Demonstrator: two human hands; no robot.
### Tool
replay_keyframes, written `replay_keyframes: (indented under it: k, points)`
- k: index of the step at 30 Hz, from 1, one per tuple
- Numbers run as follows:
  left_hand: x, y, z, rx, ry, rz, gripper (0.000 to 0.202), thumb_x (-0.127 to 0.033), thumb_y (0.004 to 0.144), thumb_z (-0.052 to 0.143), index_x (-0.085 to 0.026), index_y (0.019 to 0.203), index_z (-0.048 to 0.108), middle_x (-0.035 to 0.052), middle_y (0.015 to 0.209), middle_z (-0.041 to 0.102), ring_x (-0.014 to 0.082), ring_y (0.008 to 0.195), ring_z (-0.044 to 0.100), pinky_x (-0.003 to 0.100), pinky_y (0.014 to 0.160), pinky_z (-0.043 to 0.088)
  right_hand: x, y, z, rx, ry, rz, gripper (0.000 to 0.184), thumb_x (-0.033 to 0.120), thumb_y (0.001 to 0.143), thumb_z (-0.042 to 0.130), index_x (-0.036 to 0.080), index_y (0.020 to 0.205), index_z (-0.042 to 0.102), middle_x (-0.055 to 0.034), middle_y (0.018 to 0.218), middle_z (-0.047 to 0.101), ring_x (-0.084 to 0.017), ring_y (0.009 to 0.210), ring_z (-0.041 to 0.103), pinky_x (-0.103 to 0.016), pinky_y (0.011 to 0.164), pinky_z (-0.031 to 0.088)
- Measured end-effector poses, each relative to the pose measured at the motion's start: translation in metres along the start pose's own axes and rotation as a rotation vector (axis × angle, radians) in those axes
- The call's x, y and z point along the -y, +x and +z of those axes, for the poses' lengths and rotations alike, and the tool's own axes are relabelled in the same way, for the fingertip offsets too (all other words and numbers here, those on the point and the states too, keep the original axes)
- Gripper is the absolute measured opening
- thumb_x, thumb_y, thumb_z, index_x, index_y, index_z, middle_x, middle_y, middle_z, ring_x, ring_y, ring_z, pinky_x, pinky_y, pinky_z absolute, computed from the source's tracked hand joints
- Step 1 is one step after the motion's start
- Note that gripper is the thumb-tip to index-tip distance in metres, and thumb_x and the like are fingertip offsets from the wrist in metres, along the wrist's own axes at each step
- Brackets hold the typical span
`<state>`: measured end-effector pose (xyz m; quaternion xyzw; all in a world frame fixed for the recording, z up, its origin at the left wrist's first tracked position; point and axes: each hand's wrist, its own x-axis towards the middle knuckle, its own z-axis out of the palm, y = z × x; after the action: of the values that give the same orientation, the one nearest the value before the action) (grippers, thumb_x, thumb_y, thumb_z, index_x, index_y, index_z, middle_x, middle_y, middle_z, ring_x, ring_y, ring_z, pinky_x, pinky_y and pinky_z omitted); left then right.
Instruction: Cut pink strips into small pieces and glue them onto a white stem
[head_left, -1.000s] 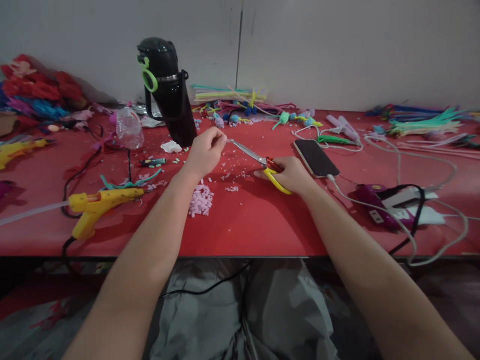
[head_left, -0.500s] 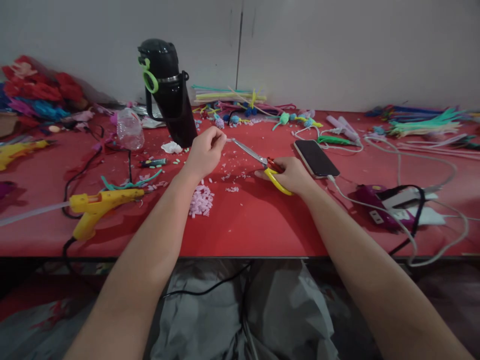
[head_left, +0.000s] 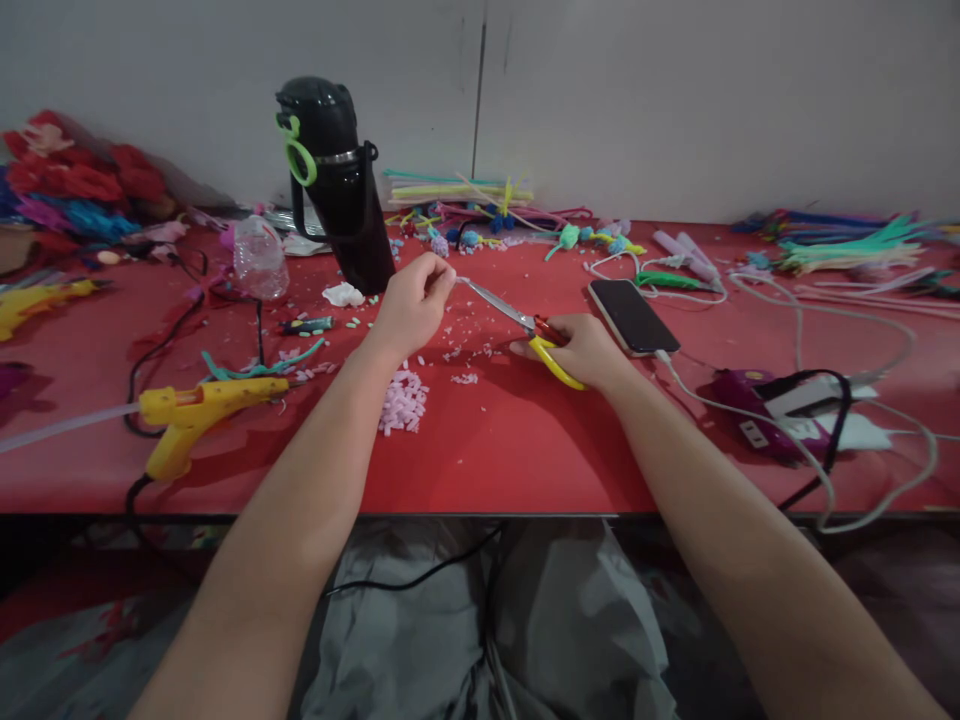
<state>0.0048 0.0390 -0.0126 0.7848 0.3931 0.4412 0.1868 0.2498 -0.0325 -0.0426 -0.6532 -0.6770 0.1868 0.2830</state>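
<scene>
My right hand (head_left: pixel 574 350) is wrapped round the handles of a pair of scissors (head_left: pixel 553 362), yellow and red at the grips with metal blades. The blades point up and left, and their tips meet the fingertips of my left hand (head_left: pixel 415 303). Those fingers are pinched together on a small piece too tiny to make out. Below my left wrist lies a heap of small lilac pieces (head_left: pixel 403 403). Pale lilac scraps (head_left: pixel 465 379) are scattered on the red table under the blades.
A black bottle (head_left: pixel 346 190) stands behind my left hand. A yellow glue gun (head_left: pixel 187 415) lies at left, its cord hanging over the table edge. Right of the scissors are a phone (head_left: pixel 634 316) on a white cable and a purple power strip (head_left: pixel 772 415). Pipe cleaners (head_left: pixel 862 243) lie along the back.
My left fingertips have shifted very slightly right at the blade tips. My right hand and the scissors are nearly unmoved.
</scene>
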Motion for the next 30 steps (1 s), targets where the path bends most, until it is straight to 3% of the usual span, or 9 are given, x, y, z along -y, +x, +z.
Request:
replay_keyframes:
  k: [13,30]
  points:
    - [0.0001,0.0003,0.0002,0.003,0.004,-0.005,0.024,-0.036,0.096,0.052,-0.021,0.078,0.053,0.0009,0.068,0.052,0.0153,0.068,0.05,0.032,0.069,0.044,-0.0016,0.0006,0.0004,0.005,0.007,0.009,0.065,0.073,0.062,0.074,0.021,0.058,0.037,0.0048,0.06,0.025,-0.01,0.059,0.025,-0.03,0.053,0.018]
    - [-0.0015,0.0002,-0.001,0.021,0.004,-0.001,0.022,-0.036,0.095,0.052,-0.021,0.08,0.056,0.0001,0.067,0.05,0.0141,0.068,0.048,0.03,0.068,0.042,0.0006,-0.0001,-0.0005,0.02,0.022,0.001,0.066,0.078,0.061,0.071,0.02,0.059,0.039,0.0041,0.061,0.026,-0.01,0.059,0.027,-0.029,0.052,0.018]
